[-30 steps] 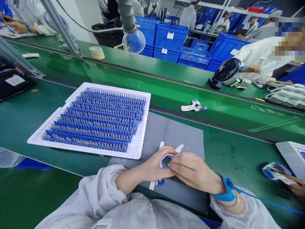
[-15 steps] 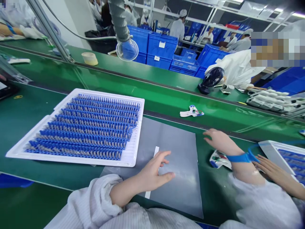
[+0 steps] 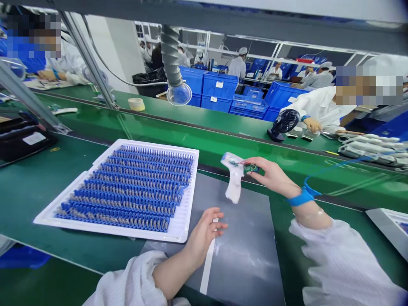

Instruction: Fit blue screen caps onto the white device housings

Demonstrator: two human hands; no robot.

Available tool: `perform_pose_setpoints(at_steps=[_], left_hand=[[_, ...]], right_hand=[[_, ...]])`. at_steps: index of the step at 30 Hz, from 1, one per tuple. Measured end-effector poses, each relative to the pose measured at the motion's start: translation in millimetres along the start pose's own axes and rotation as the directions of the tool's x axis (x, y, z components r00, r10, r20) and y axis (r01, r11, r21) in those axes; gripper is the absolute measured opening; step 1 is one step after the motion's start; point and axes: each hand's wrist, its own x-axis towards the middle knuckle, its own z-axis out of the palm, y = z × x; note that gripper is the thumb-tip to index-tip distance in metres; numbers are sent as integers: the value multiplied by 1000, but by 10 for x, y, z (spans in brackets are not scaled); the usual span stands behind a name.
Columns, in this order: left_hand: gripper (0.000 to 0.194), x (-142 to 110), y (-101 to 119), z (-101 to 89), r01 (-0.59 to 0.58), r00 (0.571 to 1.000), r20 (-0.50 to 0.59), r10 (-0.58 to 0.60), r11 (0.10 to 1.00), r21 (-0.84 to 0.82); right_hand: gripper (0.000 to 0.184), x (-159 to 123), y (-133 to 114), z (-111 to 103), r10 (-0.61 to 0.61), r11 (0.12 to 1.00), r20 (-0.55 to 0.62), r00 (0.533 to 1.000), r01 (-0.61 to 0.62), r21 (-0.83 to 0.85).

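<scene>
My right hand [image 3: 269, 174] pinches a green circuit board [image 3: 250, 168] that is joined by wires to a white gun-shaped plastic housing [image 3: 235, 180]. The housing hangs above the far part of the grey mat [image 3: 245, 255], its handle pointing down. My left hand [image 3: 205, 236] hovers over the mat, holding nothing, fingers apart and curved. To its left lies a white tray [image 3: 183, 227] with rows of small blue parts [image 3: 134, 187], each with greyish pieces. A white strip [image 3: 208, 267] runs along the mat below my left hand.
Beyond the bench runs a green belt [image 3: 165, 140]. A black fan [image 3: 283, 123], a tape roll [image 3: 136, 104] and stacked white housings [image 3: 376, 144] stand past it. Another white tray [image 3: 389, 229] is at the right. A clear suction hood [image 3: 179, 93] hangs above. Co-workers sit opposite.
My right hand has moved left and now holds a housing with its board. The housing on the belt is gone from view, as is another person's hand at right. The camera has tilted up.
</scene>
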Motion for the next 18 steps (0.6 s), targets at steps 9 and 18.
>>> perform_pose_setpoints(at_steps=[9, 18], left_hand=[[82, -61, 93, 34, 338, 717, 653, -246, 941, -16], [79, -78, 14, -45, -479, 834, 216, 508, 473, 739]], right_hand=[[35, -247, -905, 326, -459, 857, 351, 816, 511, -67], [34, -485, -764, 420, -354, 926, 202, 913, 373, -61]])
